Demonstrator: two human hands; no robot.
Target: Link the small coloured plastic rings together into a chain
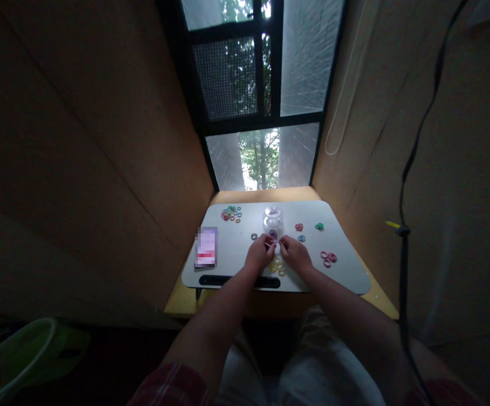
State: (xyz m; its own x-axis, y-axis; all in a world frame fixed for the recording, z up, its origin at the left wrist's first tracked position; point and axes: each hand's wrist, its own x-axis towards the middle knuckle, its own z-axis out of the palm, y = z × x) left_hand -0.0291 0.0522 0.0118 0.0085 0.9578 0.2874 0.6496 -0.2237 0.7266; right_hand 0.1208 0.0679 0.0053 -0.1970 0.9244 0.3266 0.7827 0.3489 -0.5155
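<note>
My left hand (260, 252) and my right hand (296, 255) meet over the middle of the white lap table (232, 254). Their fingertips are pinched around a small pale purplish band (276, 242), partly covered by the fingers. Just beyond them stands a clear plastic jar (273, 217) with something dark near its bottom. Close to my hands lie yellow bands (277, 267), a dark band cluster (254, 237) and blue-grey bands (301, 238). Farther right are red bands (299, 227), green bands (319, 226) and pinkish-red bands (328, 259).
A mixed pile of coloured bands (231, 213) lies at the back left, with a phone (206, 247) below it. A black slot (239, 281) runs along the table's front edge. A cable (404, 248) hangs at right; a green basket (33, 355) stands lower left.
</note>
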